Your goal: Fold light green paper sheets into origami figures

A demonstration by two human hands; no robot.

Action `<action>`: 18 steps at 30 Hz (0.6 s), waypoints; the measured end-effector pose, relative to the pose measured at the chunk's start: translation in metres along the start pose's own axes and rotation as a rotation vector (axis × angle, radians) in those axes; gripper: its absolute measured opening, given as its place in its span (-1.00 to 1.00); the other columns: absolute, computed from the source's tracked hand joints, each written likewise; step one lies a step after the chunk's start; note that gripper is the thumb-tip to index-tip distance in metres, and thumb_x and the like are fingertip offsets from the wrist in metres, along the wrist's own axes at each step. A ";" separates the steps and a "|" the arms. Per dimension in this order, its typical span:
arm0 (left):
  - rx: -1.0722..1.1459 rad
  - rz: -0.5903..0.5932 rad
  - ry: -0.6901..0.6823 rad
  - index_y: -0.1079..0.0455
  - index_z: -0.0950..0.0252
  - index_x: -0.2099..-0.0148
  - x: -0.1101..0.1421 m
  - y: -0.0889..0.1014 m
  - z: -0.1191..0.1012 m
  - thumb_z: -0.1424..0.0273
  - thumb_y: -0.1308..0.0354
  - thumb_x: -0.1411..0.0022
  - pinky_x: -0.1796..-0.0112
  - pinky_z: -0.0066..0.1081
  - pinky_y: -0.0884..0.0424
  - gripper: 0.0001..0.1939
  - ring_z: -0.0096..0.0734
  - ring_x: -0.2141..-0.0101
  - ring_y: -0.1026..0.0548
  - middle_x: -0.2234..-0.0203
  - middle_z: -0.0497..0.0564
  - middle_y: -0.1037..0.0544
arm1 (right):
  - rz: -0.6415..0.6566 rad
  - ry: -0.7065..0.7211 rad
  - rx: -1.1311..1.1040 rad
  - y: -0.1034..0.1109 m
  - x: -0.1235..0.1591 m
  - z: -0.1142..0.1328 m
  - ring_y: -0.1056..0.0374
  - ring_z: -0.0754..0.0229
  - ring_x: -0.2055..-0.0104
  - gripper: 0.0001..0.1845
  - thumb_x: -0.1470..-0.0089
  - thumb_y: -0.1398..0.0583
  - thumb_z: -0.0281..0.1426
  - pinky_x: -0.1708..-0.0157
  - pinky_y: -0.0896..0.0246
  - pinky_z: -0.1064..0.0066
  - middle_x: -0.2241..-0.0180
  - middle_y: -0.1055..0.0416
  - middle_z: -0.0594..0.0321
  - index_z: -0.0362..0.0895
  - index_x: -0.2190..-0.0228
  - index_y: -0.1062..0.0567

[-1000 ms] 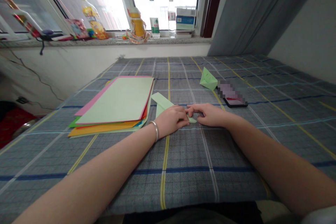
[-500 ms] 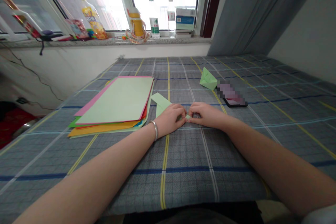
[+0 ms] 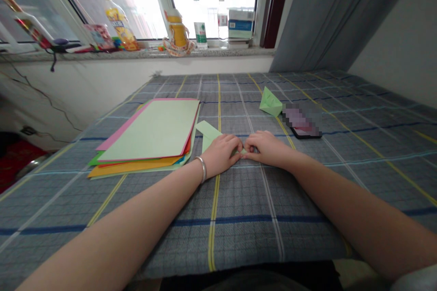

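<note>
A folded strip of light green paper lies on the checked cloth, its left end sticking out past my fingers. My left hand, with a silver bangle at the wrist, is closed on this paper and covers its middle. Pinched at the paper's right end is my right hand, its fingertips nearly meeting those of the left. Only a small bit of green shows between the two hands. A folded green paper piece stands beyond my right hand, beside a phone.
To the left lies a stack of coloured paper sheets, light green on top. The checked cloth covers the surface. Along the windowsill stand a yellow bottle, a yellow cup, clear bottles and boxes.
My right hand's fingers have closed from a loose curl into a pinch on the paper's right end, hiding the tip that showed before. My left hand has barely moved.
</note>
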State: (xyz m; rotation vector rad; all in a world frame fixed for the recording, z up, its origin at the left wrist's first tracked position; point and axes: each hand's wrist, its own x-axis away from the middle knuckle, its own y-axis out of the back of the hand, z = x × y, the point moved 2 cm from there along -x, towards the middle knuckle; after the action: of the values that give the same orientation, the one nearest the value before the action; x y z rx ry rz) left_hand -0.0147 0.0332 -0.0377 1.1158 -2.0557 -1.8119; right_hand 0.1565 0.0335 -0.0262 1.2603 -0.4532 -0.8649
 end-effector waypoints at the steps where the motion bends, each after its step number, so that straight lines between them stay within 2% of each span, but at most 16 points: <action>1: 0.000 0.002 0.008 -0.28 0.28 0.26 0.000 0.000 0.000 0.43 -0.14 -0.17 0.13 -0.26 -0.33 -0.90 -0.28 0.23 -0.40 0.29 0.04 -0.46 | -0.020 -0.001 0.009 0.000 0.001 0.001 -0.28 0.11 0.22 -0.78 -0.04 -0.23 -0.21 0.17 -0.12 0.26 0.37 -0.41 0.22 -0.09 0.49 -0.45; 4: 0.016 0.009 0.033 -0.28 0.28 0.20 0.001 0.000 0.001 0.44 -0.16 -0.16 0.10 -0.24 -0.32 -0.85 -0.26 0.20 -0.40 0.26 0.03 -0.46 | -0.048 -0.011 -0.014 -0.002 0.003 0.000 -0.17 -0.01 -0.07 -0.80 -0.03 -0.23 -0.21 -0.07 -0.03 0.11 0.11 -0.38 0.14 -0.07 0.49 -0.46; 7: 0.027 0.014 0.049 -0.28 0.29 0.18 0.001 0.000 0.002 0.46 -0.18 -0.15 0.09 -0.23 -0.32 -0.82 -0.24 0.17 -0.40 0.24 0.04 -0.47 | -0.020 -0.079 -0.025 -0.007 0.004 -0.004 0.15 -0.14 -0.29 -0.77 -0.03 -0.22 -0.19 -0.20 0.21 -0.05 -0.15 -0.20 0.13 -0.09 0.48 -0.46; 10: 0.037 0.017 0.042 -0.29 0.28 0.17 0.000 0.000 0.002 0.48 -0.18 -0.15 0.08 -0.22 -0.32 -0.82 -0.24 0.17 -0.40 0.23 0.03 -0.47 | 0.031 -0.141 -0.042 -0.011 0.004 -0.007 0.32 -0.18 -0.34 -0.74 -0.04 -0.21 -0.15 -0.22 0.32 -0.12 -0.25 -0.06 0.13 -0.10 0.44 -0.46; 15: 0.051 0.023 0.024 -0.32 0.30 0.14 0.001 0.003 0.001 0.49 -0.18 -0.15 0.05 -0.19 -0.32 -0.80 -0.24 0.15 -0.41 0.20 0.06 -0.48 | 0.073 -0.170 -0.049 -0.010 0.004 -0.009 0.36 -0.19 -0.35 -0.74 -0.03 -0.22 -0.14 -0.22 0.32 -0.15 -0.28 -0.01 0.15 -0.09 0.41 -0.45; 18: 0.059 0.041 -0.037 -0.36 0.29 0.12 0.001 0.005 0.001 0.49 -0.14 -0.19 0.02 -0.19 -0.30 -0.82 -0.26 0.12 -0.41 0.16 0.07 -0.48 | 0.093 -0.197 -0.042 -0.008 0.004 -0.010 0.38 -0.19 -0.35 -0.75 -0.02 -0.23 -0.16 -0.23 0.33 -0.14 -0.29 0.01 0.13 -0.09 0.39 -0.45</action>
State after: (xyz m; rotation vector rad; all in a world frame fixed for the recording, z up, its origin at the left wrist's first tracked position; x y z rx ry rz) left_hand -0.0184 0.0330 -0.0339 1.0543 -2.1502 -1.7767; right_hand 0.1634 0.0365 -0.0372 1.1114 -0.6423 -0.9184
